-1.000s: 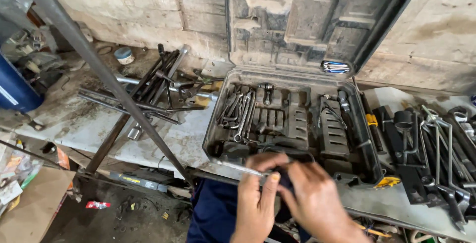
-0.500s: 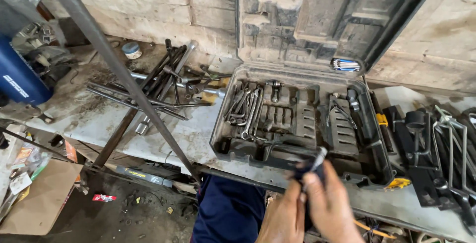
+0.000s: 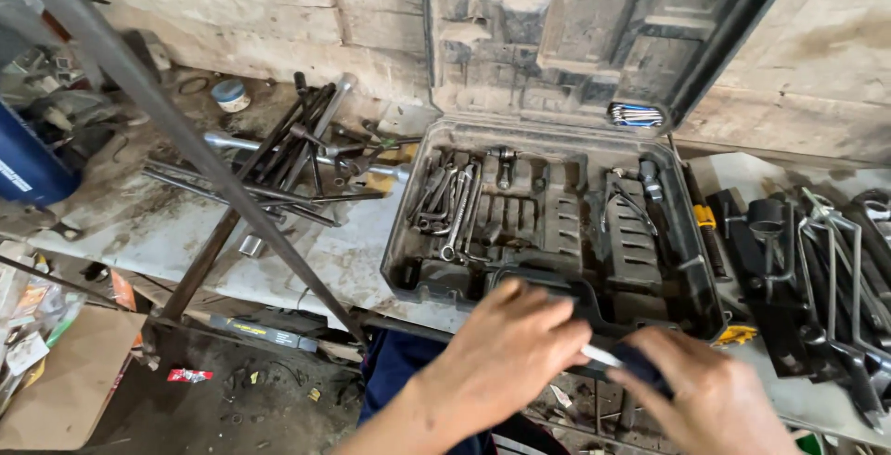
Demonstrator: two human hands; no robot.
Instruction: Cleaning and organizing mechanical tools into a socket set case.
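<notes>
Left hand: the left hand (image 3: pixel 506 348) lies palm down over the near edge of the tool case (image 3: pixel 548 232), fingers curled loosely toward a thin metal shaft (image 3: pixel 601 357) — whether they pinch it, I cannot tell.
Right hand: the right hand (image 3: pixel 710 399) is closed around a dark handle (image 3: pixel 640 362), from which the shaft runs out toward the left hand.
Between the hands: they sit close together, just in front of the case, joined only by that tool.
Tool case: a grey moulded case, open, on the workbench (image 3: pixel 186 227); its lid (image 3: pixel 566 32) stands upright against the wall.
Inside the case: combination wrenches (image 3: pixel 455 204) lie heaped in the left compartment; pliers (image 3: pixel 626 200) rest toward the right.
Lid: a small set of hex keys (image 3: pixel 636 116) is clipped in its lower right corner.
Left of the case: long steel bars and sockets (image 3: pixel 292 153) lie in a loose pile — well apart from the hands.
Right of the case: dark wrenches and tools (image 3: pixel 826 269) crowd the bench.
Foreground: a slanted steel bar (image 3: pixel 176 135) crosses the view.
</notes>
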